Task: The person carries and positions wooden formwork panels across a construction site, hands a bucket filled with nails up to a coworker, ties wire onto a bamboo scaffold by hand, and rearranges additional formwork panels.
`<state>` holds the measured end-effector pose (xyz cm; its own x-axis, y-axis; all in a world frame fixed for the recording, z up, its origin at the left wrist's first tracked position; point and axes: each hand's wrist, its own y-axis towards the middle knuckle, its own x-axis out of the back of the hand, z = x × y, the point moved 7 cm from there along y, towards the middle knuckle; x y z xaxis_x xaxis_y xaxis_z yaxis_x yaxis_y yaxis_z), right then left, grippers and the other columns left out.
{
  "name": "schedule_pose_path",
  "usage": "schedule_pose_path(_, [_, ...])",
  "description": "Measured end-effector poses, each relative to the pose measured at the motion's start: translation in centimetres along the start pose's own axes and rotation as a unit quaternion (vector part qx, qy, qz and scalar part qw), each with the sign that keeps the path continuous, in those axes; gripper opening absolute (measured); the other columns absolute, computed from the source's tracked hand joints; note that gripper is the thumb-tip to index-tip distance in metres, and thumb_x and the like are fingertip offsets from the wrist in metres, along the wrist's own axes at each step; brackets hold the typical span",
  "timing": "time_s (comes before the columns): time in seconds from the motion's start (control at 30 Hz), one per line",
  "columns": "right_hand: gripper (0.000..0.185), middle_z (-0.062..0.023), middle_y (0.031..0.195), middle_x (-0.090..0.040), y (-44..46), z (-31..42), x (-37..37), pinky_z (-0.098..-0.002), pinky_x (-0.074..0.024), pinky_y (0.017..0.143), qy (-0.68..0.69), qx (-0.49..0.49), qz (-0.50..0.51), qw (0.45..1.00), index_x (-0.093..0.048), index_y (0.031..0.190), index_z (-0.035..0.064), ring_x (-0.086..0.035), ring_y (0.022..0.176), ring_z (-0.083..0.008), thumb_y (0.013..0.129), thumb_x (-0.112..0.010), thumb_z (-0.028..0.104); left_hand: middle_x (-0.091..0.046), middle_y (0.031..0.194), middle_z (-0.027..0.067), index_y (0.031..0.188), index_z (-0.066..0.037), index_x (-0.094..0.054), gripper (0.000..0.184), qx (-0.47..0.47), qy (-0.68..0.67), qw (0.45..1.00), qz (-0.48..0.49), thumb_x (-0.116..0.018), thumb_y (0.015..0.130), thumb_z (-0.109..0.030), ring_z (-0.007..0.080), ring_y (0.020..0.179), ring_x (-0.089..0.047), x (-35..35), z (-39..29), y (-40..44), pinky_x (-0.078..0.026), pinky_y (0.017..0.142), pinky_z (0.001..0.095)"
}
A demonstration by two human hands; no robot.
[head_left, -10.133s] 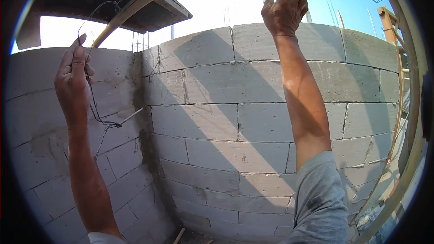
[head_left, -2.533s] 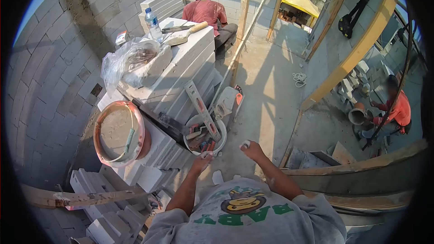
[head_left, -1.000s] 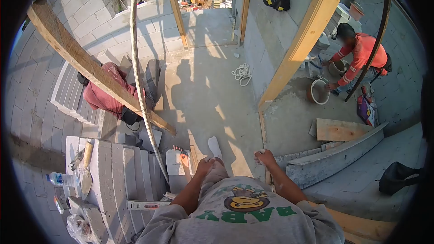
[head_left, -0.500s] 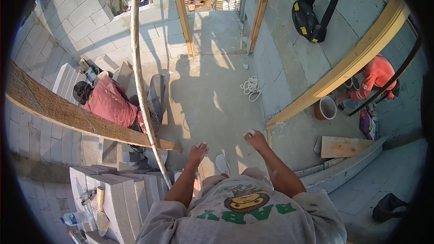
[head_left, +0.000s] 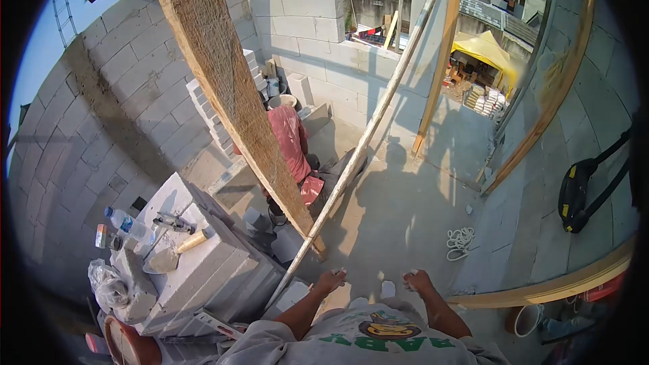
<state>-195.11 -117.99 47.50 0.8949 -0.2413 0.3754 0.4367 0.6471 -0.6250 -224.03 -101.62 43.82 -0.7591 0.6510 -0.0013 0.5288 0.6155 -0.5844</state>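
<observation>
My left hand (head_left: 330,280) is held out low in front of my body, its dusty fingers curled closed. Level with it, my right hand (head_left: 417,282) is closed too, thumb and fingers pressed together. Whatever either hand may hold is too small to make out. A long thin wooden pole (head_left: 365,138) slants past just left of my left hand, crossing the lower end of a wide rough plank (head_left: 226,78). A stack of pale blocks (head_left: 223,257) stands to the left, with a trowel (head_left: 182,250) and a water bottle (head_left: 128,224) on top.
A co-worker in a red shirt (head_left: 287,138) crouches behind the plank. A coil of white rope (head_left: 460,243) lies on the concrete floor (head_left: 385,230). At the right are a black bag (head_left: 574,196) on the wall, a curved timber (head_left: 554,290) and a bucket (head_left: 524,320).
My view has swung left and tilted up, bringing the block stack, trowel and bottle further into sight. Both hands stay in front of me, fingers still curled. The co-worker at the right is mostly out of view.
</observation>
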Motion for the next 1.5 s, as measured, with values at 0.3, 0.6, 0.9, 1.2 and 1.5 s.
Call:
schedule_pose_path(0.3, [0.021,-0.0073,0.073,-0.061,5.4,14.1,-4.1,-0.0302,-0.0484,0.054,-0.011,0.079,0.194,0.978,-0.061,0.088,0.0036,-0.061,0.06,-0.018,0.081,-0.06,0.023,-0.062,0.077,0.0061,0.095,0.0,-0.062,0.039,-0.01,-0.085,0.97,-0.228,-0.055,0.086,-0.038,0.0131,0.065,-0.058,3.0,-2.9,-5.4,-0.047,0.06,0.0272])
schedule_pose_path(0.6, [0.025,-0.0072,0.076,-0.062,9.2,14.0,2.0,-0.0291,-0.0475,0.053,-0.062,0.079,0.224,0.969,-0.061,0.09,0.0037,-0.061,0.06,-0.0169,0.081,-0.06,0.026,-0.065,0.088,0.0091,0.103,0.0,-0.06,0.04,0.055,-0.054,0.977,-0.197,-0.054,0.087,-0.037,0.0149,0.074,-0.061,-6.4,-7.9,-3.0,-0.048,0.067,0.0295])
schedule_pose_path(0.9, [0.028,-0.0111,0.077,-0.064,12.8,8.2,8.9,-0.0333,-0.0507,0.054,-0.033,-0.046,0.174,0.983,-0.06,0.095,0.0011,-0.063,0.061,-0.0225,0.081,-0.058,0.025,-0.066,0.085,0.0107,0.104,-0.003,-0.061,0.04,0.058,-0.028,0.97,-0.235,-0.053,0.087,-0.038,0.0175,0.071,-0.063,-8.4,-5.7,-3.2,-0.05,0.068,0.0304])
schedule_pose_path(1.2, [0.022,-0.011,0.076,-0.064,4.8,16.6,-7.4,-0.029,-0.0495,0.05,-0.301,0.106,0.382,0.868,-0.061,0.093,0.0018,-0.063,0.059,-0.0192,0.082,-0.059,0.021,-0.065,0.084,0.01,0.107,-0.005,-0.06,0.041,-0.008,-0.19,0.878,-0.44,-0.053,0.088,-0.04,0.0181,0.075,-0.063,-6.4,-3.2,-13.1,-0.048,0.071,0.0317])
schedule_pose_path(1.5, [0.018,-0.0067,0.074,-0.063,-9.1,16.0,-29.6,-0.0245,-0.0449,0.047,-0.505,0.271,0.48,0.664,-0.061,0.09,0.0034,-0.057,0.055,-0.012,0.083,-0.058,0.02,-0.062,0.081,0.0074,0.1,0.0,-0.061,0.034,0.016,-0.478,0.552,-0.683,-0.055,0.088,-0.032,0.0143,0.069,-0.059,-17.7,23.1,-32.3,-0.048,0.067,0.0281])
